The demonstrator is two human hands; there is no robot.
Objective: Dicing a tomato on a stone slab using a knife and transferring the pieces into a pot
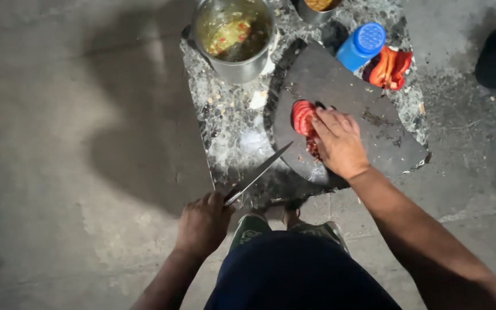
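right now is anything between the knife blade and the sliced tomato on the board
Nothing visible. The knife in the left hand points toward the tomato, with only bare cutting board between them. The right hand rests on the tomato's far side.

blue plastic shaker bottle point(361, 46), perforated cap, lying tilted, well beyond right hand point(338, 142), just beside red pepper piece point(390, 68), no labels, signs, screens

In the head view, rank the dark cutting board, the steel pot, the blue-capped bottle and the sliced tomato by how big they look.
1. dark cutting board
2. steel pot
3. and 4. blue-capped bottle and sliced tomato look alike; the right hand partly covers the tomato.
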